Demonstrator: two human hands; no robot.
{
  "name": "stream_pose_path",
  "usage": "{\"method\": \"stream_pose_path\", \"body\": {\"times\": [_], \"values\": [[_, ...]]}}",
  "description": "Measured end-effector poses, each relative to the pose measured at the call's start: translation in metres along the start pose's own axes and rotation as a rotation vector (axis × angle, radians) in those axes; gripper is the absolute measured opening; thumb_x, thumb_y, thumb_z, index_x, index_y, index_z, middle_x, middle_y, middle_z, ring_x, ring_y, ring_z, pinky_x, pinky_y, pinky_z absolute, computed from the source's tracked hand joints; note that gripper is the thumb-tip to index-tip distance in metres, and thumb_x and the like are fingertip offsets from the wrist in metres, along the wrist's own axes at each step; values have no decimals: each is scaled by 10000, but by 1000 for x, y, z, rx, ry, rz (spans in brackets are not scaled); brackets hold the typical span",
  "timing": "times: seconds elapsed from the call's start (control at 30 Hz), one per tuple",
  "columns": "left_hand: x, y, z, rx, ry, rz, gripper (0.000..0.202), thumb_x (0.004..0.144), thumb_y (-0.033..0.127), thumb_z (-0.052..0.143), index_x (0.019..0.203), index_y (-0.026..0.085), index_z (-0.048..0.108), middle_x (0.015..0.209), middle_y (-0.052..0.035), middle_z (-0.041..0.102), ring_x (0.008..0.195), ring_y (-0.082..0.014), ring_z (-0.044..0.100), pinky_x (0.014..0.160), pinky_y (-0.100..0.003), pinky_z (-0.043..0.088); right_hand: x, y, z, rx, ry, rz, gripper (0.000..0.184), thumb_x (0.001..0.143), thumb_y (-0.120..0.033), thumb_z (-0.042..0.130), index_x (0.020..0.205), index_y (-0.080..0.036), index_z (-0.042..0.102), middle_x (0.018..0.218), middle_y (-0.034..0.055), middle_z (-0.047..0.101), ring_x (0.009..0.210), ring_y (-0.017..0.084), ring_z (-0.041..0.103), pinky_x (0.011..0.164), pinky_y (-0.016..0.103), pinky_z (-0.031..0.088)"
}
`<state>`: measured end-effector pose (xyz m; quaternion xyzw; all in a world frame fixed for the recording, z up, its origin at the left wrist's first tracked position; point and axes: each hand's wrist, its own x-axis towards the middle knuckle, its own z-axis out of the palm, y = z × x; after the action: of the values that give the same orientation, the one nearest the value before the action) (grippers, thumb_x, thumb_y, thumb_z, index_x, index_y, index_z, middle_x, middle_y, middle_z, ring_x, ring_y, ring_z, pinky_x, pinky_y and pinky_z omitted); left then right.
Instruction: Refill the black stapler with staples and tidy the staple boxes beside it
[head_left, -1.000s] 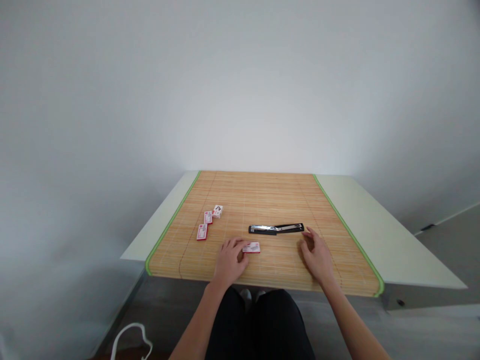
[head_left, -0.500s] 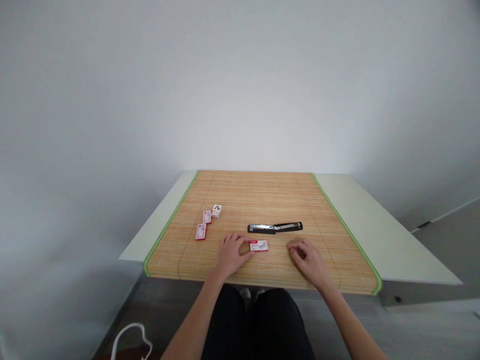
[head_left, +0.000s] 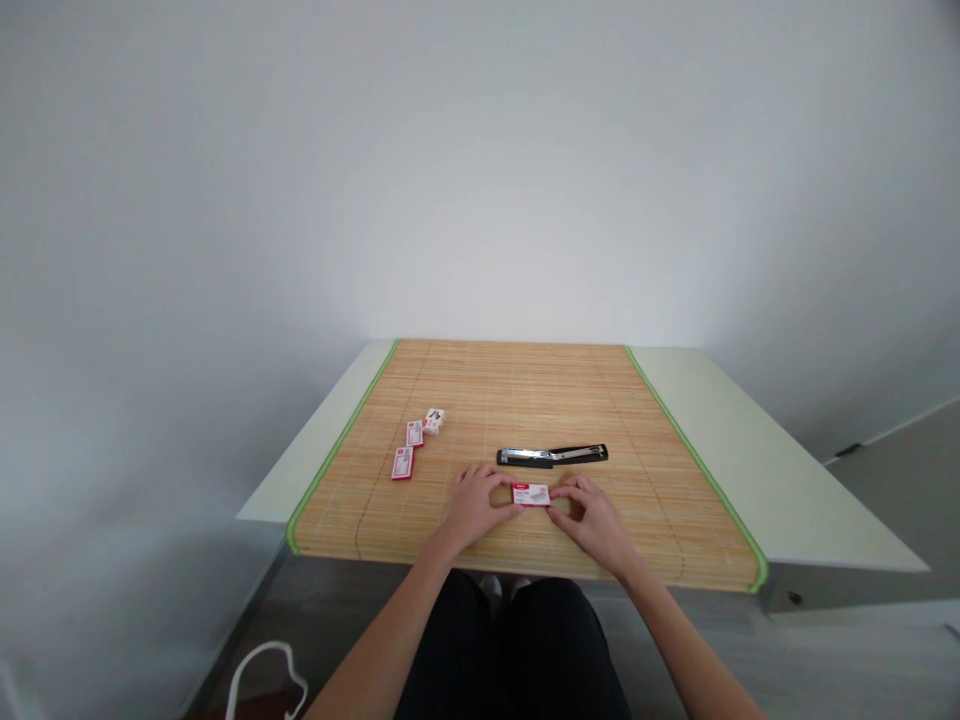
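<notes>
A small red-and-white staples box (head_left: 531,495) lies on the bamboo mat (head_left: 525,390) near its front edge. My left hand (head_left: 480,503) has thumb and fingertips closed on the box's left end. At the right end, the thumb and fingers of my right hand (head_left: 591,515) pinch it from the other side. Just beyond the box rests a black stapler (head_left: 551,456), opened out flat so that its metal channel shows.
To the left on the mat lie two more red-and-white boxes, one nearer (head_left: 403,462) and one farther (head_left: 415,433). A white box (head_left: 434,421) with a dark picture touches the farther one. White table surface (head_left: 772,460) borders the green-edged mat, and a wall stands behind.
The staples box has shifted a little to the right with my left hand. My right hand has come in leftward and taken hold of the box's right end.
</notes>
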<state>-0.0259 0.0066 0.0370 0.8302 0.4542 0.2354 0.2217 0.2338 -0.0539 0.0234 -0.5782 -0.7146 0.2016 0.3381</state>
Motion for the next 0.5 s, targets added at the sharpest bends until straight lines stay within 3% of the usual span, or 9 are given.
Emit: {"method": "stream_pose_path", "body": {"times": [0.13,0.37,0.5], "values": [[1,0,2,-12,13,9,410,798,561,791,1146,357,714,1171,-10,662,1153,-269,538,1030,-437,343,3,-2,-1,35,-19,49,186,897,-379,666,1026,-267,740,1017,50,664,836,209,611,762,339,497],[0,0,1,-17,3,23,434,792,553,801,1173,365,709,1168,-8,652,1151,-265,540,1040,-432,351,7,-5,-1,40,-17,15,156,880,-363,677,970,-241,713,1012,54,663,963,237,615,863,367,490],[-6,-5,-2,-24,8,12,517,786,558,805,1235,336,678,1203,-29,634,1155,-270,541,1026,-418,384,6,-5,-1,24,28,39,329,860,-384,709,1159,-252,669,1001,41,652,914,230,607,848,368,495]]}}
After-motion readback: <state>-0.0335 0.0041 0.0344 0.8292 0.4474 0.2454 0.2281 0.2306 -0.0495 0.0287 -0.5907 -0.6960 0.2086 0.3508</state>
